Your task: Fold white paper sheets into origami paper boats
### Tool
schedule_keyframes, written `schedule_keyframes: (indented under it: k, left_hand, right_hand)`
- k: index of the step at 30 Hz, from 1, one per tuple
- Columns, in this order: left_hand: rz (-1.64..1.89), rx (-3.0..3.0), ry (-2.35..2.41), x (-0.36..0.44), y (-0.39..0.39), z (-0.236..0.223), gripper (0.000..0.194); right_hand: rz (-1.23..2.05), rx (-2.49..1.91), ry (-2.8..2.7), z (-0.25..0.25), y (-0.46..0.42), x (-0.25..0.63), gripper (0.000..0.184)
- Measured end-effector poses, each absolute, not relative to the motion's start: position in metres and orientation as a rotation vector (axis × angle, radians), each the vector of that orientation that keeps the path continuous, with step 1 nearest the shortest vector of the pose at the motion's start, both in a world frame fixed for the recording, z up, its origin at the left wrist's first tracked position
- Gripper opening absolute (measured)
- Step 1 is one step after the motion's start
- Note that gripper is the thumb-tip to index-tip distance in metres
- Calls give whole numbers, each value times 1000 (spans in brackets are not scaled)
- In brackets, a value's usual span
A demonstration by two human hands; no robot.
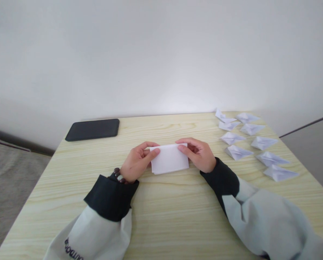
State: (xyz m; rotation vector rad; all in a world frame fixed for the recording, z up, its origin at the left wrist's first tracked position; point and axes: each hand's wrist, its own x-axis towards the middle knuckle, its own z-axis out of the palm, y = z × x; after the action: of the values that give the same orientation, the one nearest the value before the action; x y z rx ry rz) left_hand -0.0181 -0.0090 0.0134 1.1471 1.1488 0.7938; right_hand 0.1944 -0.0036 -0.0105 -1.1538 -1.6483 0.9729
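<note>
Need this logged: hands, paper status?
Left hand, right hand both pinching folded white paper. Folded pieces right, black slab far left, both apart from hands.

Phone (93,129) left, sheet (170,159) between, origami (263,143) right

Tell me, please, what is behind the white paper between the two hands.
The left hand and right hand curl partly behind the paper, with the wood-grain table beyond. The paper's back and whatever it covers cannot be seen.

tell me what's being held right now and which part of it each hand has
Folded white paper: the left hand pinches it near its upper left corner, the right hand near its upper right corner.
</note>
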Motion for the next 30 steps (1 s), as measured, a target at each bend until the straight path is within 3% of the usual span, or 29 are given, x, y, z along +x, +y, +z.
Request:
schedule_keyframes:
  k: [12,30]
  left_hand:
    - [915,1370,1236,-18,-8,7,39]
    - [902,1169,1186,-15,-9,11,45]
  right_hand:
    - [1017,-1137,-1668,-9,-3,195,21]
    - [1049,-1218,-1671,-9,-4,195,25]
